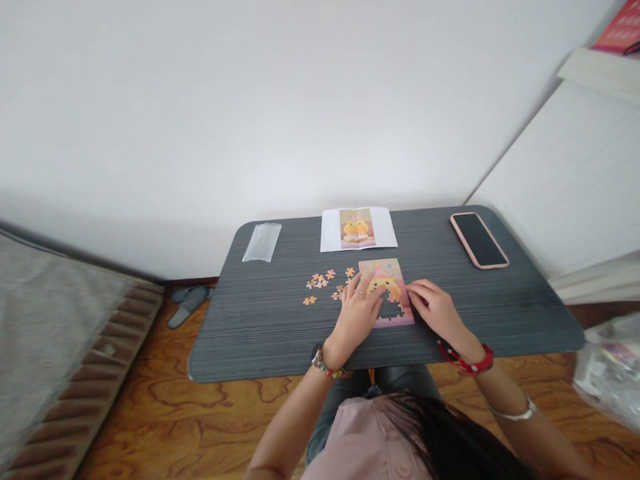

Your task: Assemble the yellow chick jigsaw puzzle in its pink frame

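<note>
A partly assembled jigsaw puzzle [407, 310] lies on the dark table, with a gap in its lower middle where the tabletop shows. My left hand [357, 307] rests over the puzzle's left side, fingers stretched out and apart, covering part of it. At the right edge of the puzzle is my right hand [435, 307], its thumb and fingers drawn together by the border; whatever they may pinch is too small to make out. Loose puzzle pieces [310, 301] lie scattered left of the puzzle, some partly hidden by my left hand.
Behind the puzzle lies a white sheet [330, 230] with a printed yellow character picture. A clear plastic bag [263, 242] is at the table's back left, and a pink-cased phone [480, 240] at the right. Wall and white cabinet border the table [250, 333].
</note>
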Motion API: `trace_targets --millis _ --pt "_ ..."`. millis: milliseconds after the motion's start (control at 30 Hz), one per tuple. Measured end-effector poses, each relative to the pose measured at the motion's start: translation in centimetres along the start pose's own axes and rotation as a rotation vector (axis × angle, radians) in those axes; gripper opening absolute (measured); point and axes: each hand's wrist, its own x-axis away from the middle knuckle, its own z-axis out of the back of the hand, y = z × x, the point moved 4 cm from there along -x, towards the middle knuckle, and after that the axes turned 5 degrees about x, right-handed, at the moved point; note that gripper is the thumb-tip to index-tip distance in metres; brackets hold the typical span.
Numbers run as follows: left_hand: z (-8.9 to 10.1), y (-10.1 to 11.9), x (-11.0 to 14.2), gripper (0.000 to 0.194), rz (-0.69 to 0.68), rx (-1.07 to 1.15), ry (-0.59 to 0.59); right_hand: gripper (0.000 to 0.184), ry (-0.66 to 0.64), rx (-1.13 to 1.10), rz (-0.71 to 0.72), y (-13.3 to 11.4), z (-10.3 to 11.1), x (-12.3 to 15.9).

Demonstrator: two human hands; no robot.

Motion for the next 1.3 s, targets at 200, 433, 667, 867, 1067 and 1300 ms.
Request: trace_targets --millis 200,433,667,867,1067,1300 --pt "3.8 -4.8 1.8 0.03 0.239 -0.089 0.143 0.025 0.004 -0.056 0.041 -1.3 0.4 -1.9" --pt "5.4 -7.7 4.3 0.029 0.378 -0.165 0.198 0.024 -0.092 -0.097 0.135 -4.5 -0.7 -4.6" --pt "5.3 -8.3 5.5 0.028 0.401 -0.156 0.204 0.021 -0.21 -0.07 0.212 -6.3 -2.5 -5.6" --pt "5.9 -9.8 6.4 0.025 0.506 -0.207 0.217 0.019 -0.321 -0.07 0.25 -7.3 -4.9 -4.8" --pt "5.7 -10.4 6.5 0.019 0.516 -0.201 0.239 0.019 -0.409 -0.055 0.293 -8.8 -6.3 -4.0" --pt "5.8 -10.1 6.1 0.009 0.527 -0.188 0.194 0.02 -0.413 -0.074 0.272 -8.7 -6.0 -3.7"
